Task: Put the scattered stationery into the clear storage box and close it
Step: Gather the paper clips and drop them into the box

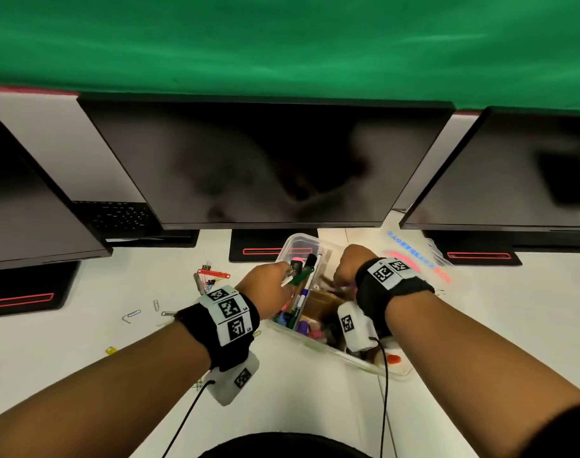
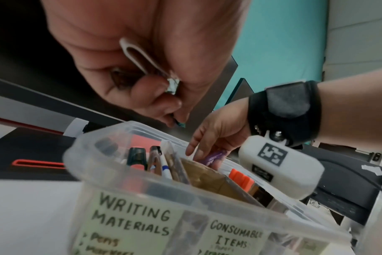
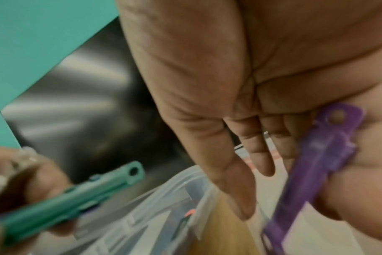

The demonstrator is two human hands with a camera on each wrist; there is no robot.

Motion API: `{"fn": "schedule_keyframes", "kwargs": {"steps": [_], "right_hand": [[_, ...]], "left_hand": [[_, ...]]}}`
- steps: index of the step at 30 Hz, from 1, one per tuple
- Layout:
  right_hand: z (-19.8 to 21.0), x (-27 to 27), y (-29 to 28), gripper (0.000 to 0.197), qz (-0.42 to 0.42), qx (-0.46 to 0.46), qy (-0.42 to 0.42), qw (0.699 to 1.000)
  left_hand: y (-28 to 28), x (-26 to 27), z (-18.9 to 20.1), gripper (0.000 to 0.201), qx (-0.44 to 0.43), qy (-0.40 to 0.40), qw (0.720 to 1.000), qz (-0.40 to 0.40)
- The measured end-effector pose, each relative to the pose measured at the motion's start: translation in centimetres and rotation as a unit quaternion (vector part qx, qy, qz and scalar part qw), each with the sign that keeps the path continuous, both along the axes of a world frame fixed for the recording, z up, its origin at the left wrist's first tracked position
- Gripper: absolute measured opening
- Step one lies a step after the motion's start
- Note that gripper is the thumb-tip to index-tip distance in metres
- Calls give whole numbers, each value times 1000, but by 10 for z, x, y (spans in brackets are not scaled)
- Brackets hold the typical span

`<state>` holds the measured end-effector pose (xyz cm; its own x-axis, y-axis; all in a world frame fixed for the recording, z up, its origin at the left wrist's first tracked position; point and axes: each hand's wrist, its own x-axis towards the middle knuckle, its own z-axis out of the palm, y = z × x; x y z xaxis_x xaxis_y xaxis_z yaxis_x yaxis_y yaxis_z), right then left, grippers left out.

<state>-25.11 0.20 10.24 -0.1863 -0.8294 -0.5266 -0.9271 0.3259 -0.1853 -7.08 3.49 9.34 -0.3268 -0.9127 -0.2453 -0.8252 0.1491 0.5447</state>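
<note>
The clear storage box (image 1: 318,343) stands on the white desk and holds pens, markers and cardboard dividers; its lid is off. My left hand (image 1: 287,276) hovers over the box's left side, gripping a green plastic strip (image 1: 301,276) and a white paper clip (image 2: 137,53). Over the middle of the box, my right hand (image 1: 339,282) pinches a purple plastic strip (image 3: 312,163) between thumb and fingers. In the left wrist view the box's labels (image 2: 131,222) read "Writing Materials" and "Consumable Items". A red plastic strip (image 1: 215,273) and loose paper clips (image 1: 131,315) lie left of the box.
Three dark monitors (image 1: 265,166) stand close behind the box, with black stand bases (image 1: 258,249) on the desk. A clear plastic piece with coloured print (image 1: 420,259) lies right of the box. A small yellow clip (image 1: 110,350) sits near my left forearm.
</note>
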Motion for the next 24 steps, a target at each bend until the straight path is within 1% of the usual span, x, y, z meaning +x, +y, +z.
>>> {"fn": "schedule_keyframes", "kwargs": {"steps": [2, 5, 7, 8, 10, 12, 14, 16, 18, 21, 24], "right_hand": [[1, -5, 6, 39, 3, -16, -30, 999], [2, -11, 24, 38, -16, -61, -108, 992], [4, -16, 41, 32, -17, -89, -138, 986], [6, -18, 51, 25, 0, -94, -139, 986], [11, -22, 73, 15, 64, -86, -129, 986], [13, -22, 96, 18, 144, -58, -107, 982], [7, -19, 113, 24, 216, -47, -83, 972], [-5, -17, 124, 30, 246, -55, -77, 965], [-16, -18, 131, 37, 241, -73, -93, 963], [-25, -23, 138, 39, 217, -119, -138, 959], [-31, -25, 143, 37, 195, -145, -162, 956]], "left_hand": [[-1, -10, 2, 30, -13, -4, 1000, -2], [-4, -26, 2, 32, -26, -4, 1000, -11], [-7, -36, 0, 31, -38, -12, 999, -27], [-10, -41, -1, 31, -45, -19, 998, -36], [-16, -51, -5, 31, -60, -38, 996, -58], [-21, -60, -9, 33, -67, -68, 992, -80], [-25, -67, -14, 32, -68, -103, 988, -96], [-25, -75, -17, 31, -66, -131, 983, -113], [-23, -83, -18, 32, -61, -149, 979, -122], [-24, -87, -19, 34, -49, -129, 985, -101], [-29, -87, -19, 47, -30, -106, 990, -84]]}}
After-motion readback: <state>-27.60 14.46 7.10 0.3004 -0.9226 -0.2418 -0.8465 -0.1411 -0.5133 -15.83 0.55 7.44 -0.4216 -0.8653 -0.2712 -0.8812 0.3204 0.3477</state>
